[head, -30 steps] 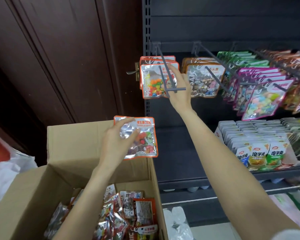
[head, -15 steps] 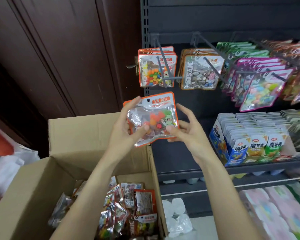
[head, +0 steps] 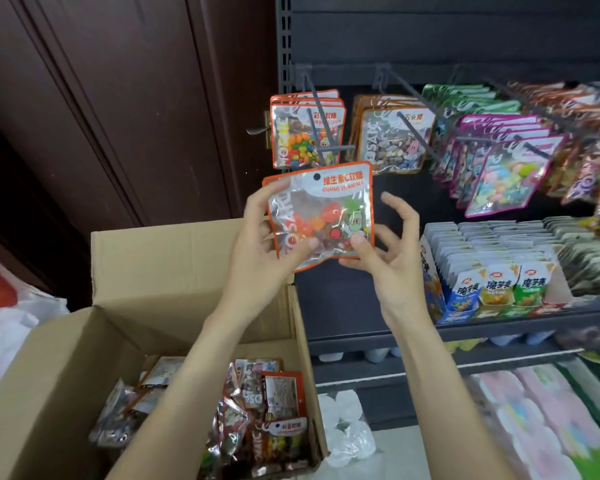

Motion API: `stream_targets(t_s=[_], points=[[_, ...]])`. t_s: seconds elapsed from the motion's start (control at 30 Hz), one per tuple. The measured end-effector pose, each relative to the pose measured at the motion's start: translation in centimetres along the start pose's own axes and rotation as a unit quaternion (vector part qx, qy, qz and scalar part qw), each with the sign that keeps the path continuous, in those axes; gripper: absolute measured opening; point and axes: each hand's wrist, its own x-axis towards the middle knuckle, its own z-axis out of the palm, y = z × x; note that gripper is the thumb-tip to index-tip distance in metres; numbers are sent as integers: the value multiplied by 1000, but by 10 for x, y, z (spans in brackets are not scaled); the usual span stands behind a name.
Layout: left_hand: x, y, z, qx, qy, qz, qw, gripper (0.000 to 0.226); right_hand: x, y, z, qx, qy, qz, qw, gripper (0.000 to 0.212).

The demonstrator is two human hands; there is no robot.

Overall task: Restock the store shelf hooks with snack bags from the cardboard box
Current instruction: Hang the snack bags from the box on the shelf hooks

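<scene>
A: Holding an orange-edged gummy bag (head: 321,213) up in front of the shelf hooks (head: 321,123), a person grips it with the left hand (head: 264,251), thumb on the clear front and fingers (head: 257,206) curled round its left edge.

B: And the right hand (head: 383,258)?

A: Its thumb presses the bag's lower right corner, pinching it there; the other fingers (head: 400,211) are spread apart beside the bag, clear of it.

B: Where does the bag sit?

A: Above the open cardboard box (head: 174,258), just below a hook already carrying orange-edged candy bags (head: 303,133). Its punched hole is at the top, near the hook's tip.

B: What else is in view?

A: More snack bags (head: 260,420) lie heaped in the box; rows of packets (head: 496,285) stand on the lower shelf (head: 499,323), and a dark wooden door (head: 118,116) stands at left.
</scene>
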Motion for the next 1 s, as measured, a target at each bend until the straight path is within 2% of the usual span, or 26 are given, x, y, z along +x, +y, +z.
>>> stream_targets(t_s=[0.07,0.2,0.47,0.67,0.8,1.0], points=[[7,-1,0,20,3,12,1000,65,2,-2,4,-21,-11,-16,1000,55],[21,-3,1,33,-3,-1,999,67,5,0,6,-68,-7,-38,997,50],[36,-6,4,38,-8,-5,999,63,18,10,4,-84,12,-36,996,44],[48,-29,5,102,2,19,995,69,33,27,7,-118,44,-43,991,44],[83,-48,-1,177,23,53,982,73,70,41,10,-222,38,-72,972,47],[157,-69,-4,297,29,11,954,78,142,49,26,-391,5,-49,919,57]])
